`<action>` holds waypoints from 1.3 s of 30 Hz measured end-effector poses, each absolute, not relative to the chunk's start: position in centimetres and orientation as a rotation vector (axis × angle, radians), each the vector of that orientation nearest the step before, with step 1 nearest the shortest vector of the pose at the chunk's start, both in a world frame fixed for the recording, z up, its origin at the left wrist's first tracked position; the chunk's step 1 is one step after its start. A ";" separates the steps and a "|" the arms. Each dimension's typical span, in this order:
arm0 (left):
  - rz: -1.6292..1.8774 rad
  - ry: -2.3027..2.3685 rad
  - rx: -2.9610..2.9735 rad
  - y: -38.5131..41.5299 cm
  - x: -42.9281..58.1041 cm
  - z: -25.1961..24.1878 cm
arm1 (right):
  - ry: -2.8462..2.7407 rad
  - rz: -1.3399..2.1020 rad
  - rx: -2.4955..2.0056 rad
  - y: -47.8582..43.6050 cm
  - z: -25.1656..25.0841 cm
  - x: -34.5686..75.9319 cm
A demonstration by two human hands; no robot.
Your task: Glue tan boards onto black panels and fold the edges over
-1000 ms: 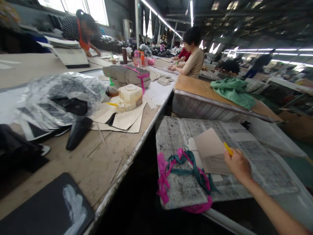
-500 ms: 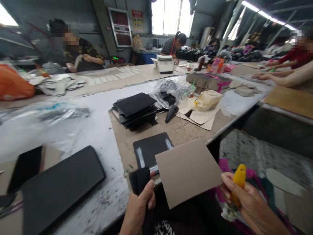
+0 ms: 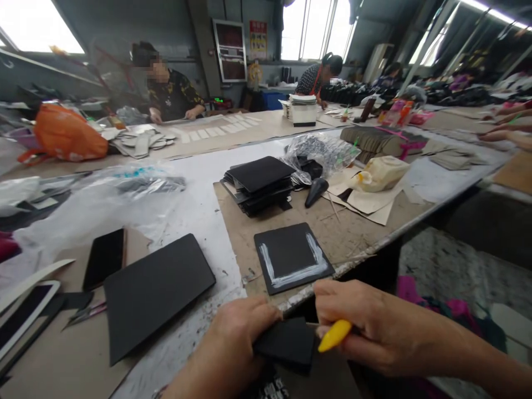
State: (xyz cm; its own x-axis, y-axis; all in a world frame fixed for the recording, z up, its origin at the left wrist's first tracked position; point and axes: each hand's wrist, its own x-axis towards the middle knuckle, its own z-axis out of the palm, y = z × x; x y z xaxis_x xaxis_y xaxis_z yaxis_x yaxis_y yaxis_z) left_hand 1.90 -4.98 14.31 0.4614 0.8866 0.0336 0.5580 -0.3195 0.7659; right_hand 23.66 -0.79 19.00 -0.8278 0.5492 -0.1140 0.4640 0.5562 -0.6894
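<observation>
My left hand [image 3: 239,332] is closed around a folded black piece [image 3: 286,344] at the near table edge. My right hand [image 3: 366,316], just right of it, is closed on a yellow-handled brush [image 3: 336,336]; its bristles are hidden now. Below both hands, at the bottom of the view, part of a brown-grey board [image 3: 332,372] shows; which fingers hold it is hidden. Beyond the hands a black panel [image 3: 291,255] lies flat on the table, with white paste smeared along its left, near and right edges.
Behind the panel stands a stack of black panels [image 3: 260,180]. A yellowish bottle [image 3: 382,173] lies on pale sheets to its right. On the left are a larger black panel [image 3: 160,293], a phone [image 3: 105,258] and scissors [image 3: 85,315]. Co-workers [image 3: 177,91] sit beyond.
My right hand has moved left, beside my left hand, and the brown-grey board has dropped low beneath them. The pasted panel is now uncovered. My view has turned left.
</observation>
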 end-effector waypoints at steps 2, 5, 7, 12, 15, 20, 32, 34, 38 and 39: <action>0.531 1.210 2.005 -5.0 1.4 14.0 | -2.679 1.064 -0.865 -0.6 18.6 23.6; 0.603 1.295 1.808 -5.3 -0.5 12.7 | -2.545 0.948 -1.086 0.1 16.7 25.9; 0.750 1.455 1.558 -5.5 -1.8 11.4 | -2.386 0.869 -1.306 0.2 14.8 28.2; 1.054 1.613 0.661 -5.5 -1.2 9.1 | -1.932 1.106 -1.707 -1.7 10.3 30.7; 1.120 1.590 0.458 -4.8 1.0 8.7 | -1.715 1.421 -1.698 -2.8 9.3 29.2; 1.090 1.586 0.587 -3.3 3.3 8.1 | -1.672 1.348 -1.706 -0.9 9.0 27.5; 0.742 1.790 1.019 1.4 3.3 6.4 | -2.133 0.792 -1.967 6.2 7.1 28.2; 0.731 1.784 1.012 1.8 3.4 6.2 | -2.145 0.833 -1.983 6.5 6.8 28.3; 0.724 1.772 0.964 2.2 3.8 5.8 | -2.162 0.911 -2.011 7.0 6.4 28.7; 0.720 1.772 0.945 2.3 3.9 5.8 | -2.173 0.919 -2.022 7.0 6.3 28.7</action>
